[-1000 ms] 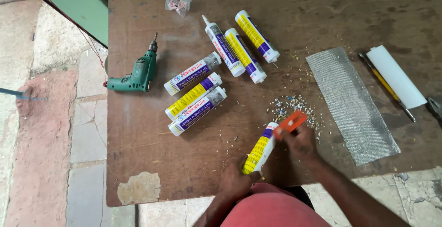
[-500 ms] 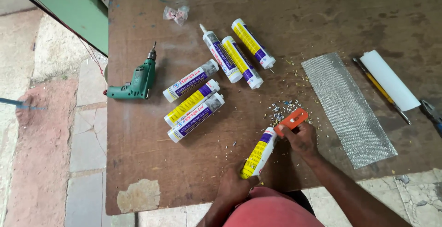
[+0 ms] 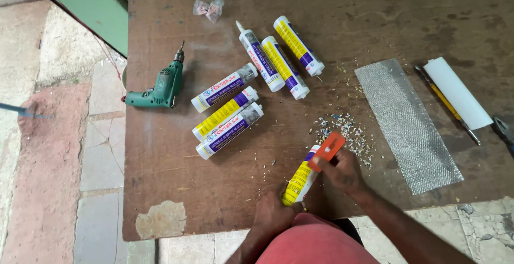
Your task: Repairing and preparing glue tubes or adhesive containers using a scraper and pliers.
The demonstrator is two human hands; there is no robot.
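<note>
I am gripping the yellow sealant tube (image 3: 300, 181) in my left hand (image 3: 273, 216), while my right hand (image 3: 342, 170) is keeping the orange cutter (image 3: 326, 150) at its tip.

The yellow sealant cartridge (image 3: 301, 181) gripped at its base by the left hand (image 3: 273, 217) looks like smooth, glossy plastic with a printed wrap. At its nozzle end, the right hand (image 3: 342, 172) holds an orange cutter (image 3: 326, 151), matt plastic. Just beyond that grip lie fine, gritty plastic shavings (image 3: 342, 129). Under both hands the tabletop (image 3: 176, 189) is worn brown board, matt and scuffed, its surface peeled pale near the edge left of the grip. Right of the grip lies a silvery mesh strip (image 3: 408, 125), rough-textured with a dull sheen. Farther left, the green drill (image 3: 159, 88) has a smooth plastic body and a metal chuck.
</note>
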